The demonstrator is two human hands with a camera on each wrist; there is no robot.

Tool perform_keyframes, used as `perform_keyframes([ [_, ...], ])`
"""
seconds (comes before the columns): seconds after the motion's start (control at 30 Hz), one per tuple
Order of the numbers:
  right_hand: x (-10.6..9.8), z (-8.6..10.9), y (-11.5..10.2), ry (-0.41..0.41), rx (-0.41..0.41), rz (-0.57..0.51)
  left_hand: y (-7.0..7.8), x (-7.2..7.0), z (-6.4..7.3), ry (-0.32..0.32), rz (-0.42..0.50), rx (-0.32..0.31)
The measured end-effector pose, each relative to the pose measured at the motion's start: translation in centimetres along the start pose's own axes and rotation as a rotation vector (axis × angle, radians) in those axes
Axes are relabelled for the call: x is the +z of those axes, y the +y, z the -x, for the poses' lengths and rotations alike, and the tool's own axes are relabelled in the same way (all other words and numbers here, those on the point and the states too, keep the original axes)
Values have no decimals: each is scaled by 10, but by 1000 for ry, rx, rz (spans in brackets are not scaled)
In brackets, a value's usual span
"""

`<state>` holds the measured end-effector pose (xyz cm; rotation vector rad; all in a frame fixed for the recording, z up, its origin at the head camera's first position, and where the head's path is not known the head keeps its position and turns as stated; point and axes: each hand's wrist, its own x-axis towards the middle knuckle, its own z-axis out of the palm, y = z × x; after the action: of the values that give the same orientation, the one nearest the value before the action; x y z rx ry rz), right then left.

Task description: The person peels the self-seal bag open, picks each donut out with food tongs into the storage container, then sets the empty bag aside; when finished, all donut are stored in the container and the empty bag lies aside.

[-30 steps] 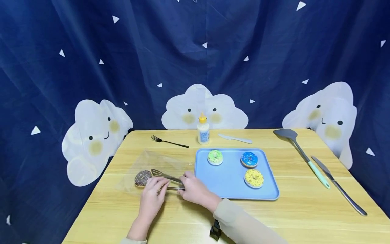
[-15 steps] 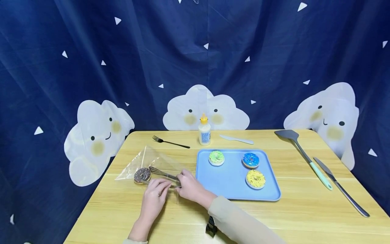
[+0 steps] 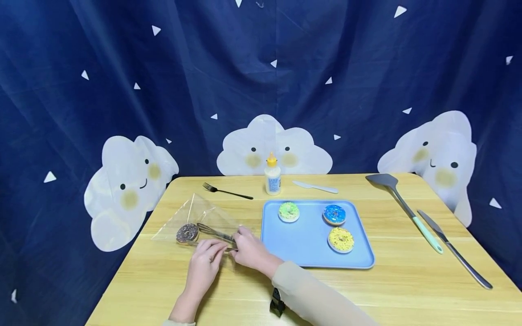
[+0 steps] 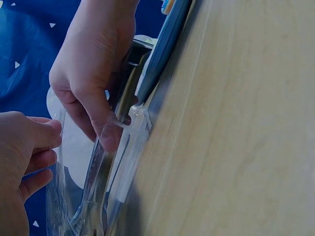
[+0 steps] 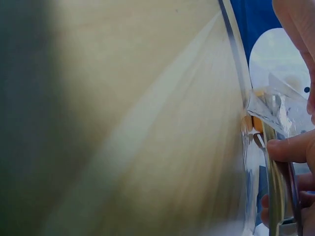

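Note:
A clear plastic bag lies at the left of the table, with a chocolate donut inside it. My left hand pinches the bag's near edge; in the left wrist view its thumb and fingertips hold the film up. My right hand grips a pair of metal tongs, whose arms reach into the bag. One slotted end sits just right of the donut and the other arm passes in front of it. Whether both ends touch the donut I cannot tell. The tongs' handles show in the right wrist view.
A blue tray holds a green donut, a blue donut and a yellow donut. Behind stand a fork, a glue bottle and a white knife. A spatula and table knife lie right.
The tongs and my right hand have moved left, deeper into the bag, and the donut has shifted slightly left. The bag's far side has risen. My left hand stays nearly in place.

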<state>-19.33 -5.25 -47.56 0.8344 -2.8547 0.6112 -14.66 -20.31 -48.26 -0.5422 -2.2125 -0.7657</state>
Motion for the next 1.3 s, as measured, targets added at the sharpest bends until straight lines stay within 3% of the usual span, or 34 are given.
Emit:
perform_keyframes([
  [0.53, -3, 0, 0, -22, 24, -64, -3, -1, 2, 5, -29, 8],
  [1.0, -17, 11, 15, 40, 15, -53, -3, 1, -3, -6, -67, 19],
  [1.3, -29, 23, 28, 38, 36, -71, -4, 0, -1, 1, -106, 12],
])
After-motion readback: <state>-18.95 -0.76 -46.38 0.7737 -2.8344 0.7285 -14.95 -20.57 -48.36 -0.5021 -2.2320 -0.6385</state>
